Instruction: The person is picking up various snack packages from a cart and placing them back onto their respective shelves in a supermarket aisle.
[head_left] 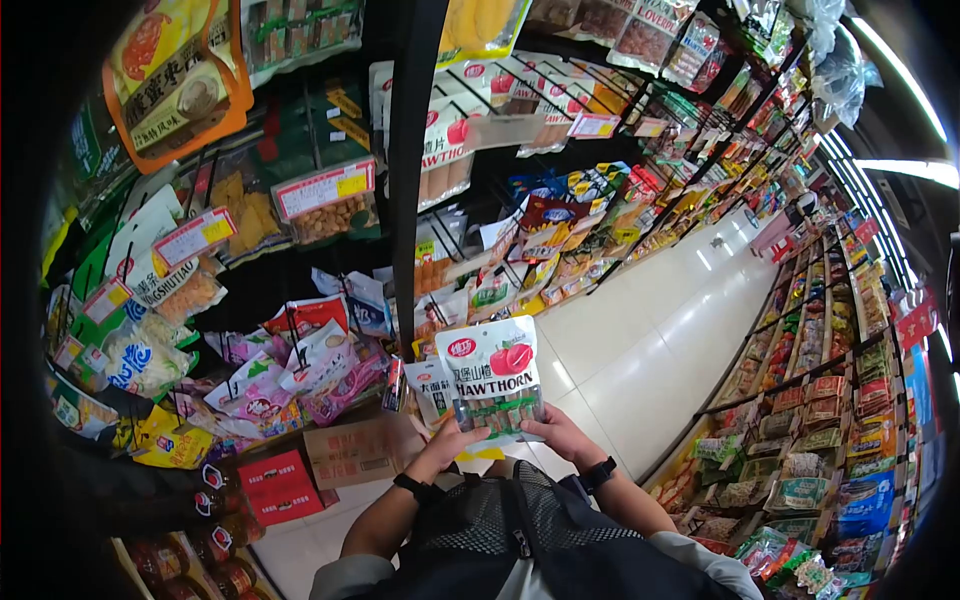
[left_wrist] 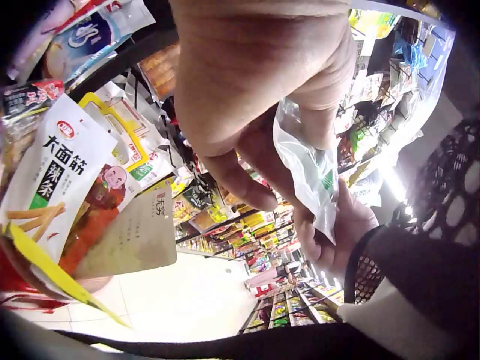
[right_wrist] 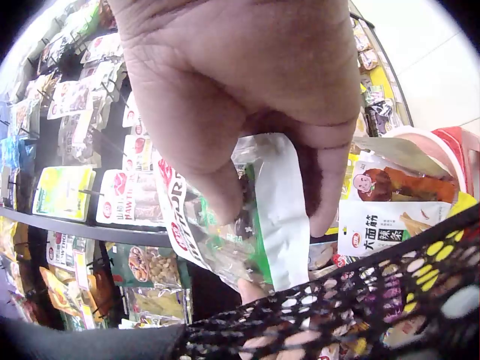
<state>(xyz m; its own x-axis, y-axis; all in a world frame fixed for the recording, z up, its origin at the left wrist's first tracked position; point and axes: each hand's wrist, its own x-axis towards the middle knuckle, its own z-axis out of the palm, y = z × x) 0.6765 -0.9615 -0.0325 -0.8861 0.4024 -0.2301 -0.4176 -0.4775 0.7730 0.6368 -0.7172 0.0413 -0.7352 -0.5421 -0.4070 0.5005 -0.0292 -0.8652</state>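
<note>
A white HAWTHORN snack bag (head_left: pixel 490 365) with red fruit printed on it is held upright in front of the body, its clear lower part showing green-wrapped pieces. My left hand (head_left: pixel 452 442) pinches its lower left edge, thumb on the front. On the opposite edge my right hand (head_left: pixel 562 436) grips the bag the same way. The left wrist view catches the bag (left_wrist: pixel 307 161) nearly edge-on beneath the left hand (left_wrist: pixel 255 82). In the right wrist view, thumb and fingers of the right hand (right_wrist: pixel 247 82) clasp the bag's white side seam.
Hanging snack packs fill the racks on the left, split by a dark upright post (head_left: pixel 410 180). A white snack packet (left_wrist: pixel 64 169) shows close by the left hand. A cardboard box (head_left: pixel 360 450) and red box (head_left: pixel 282 487) sit low left. The tiled aisle (head_left: pixel 620 330) runs between shelves.
</note>
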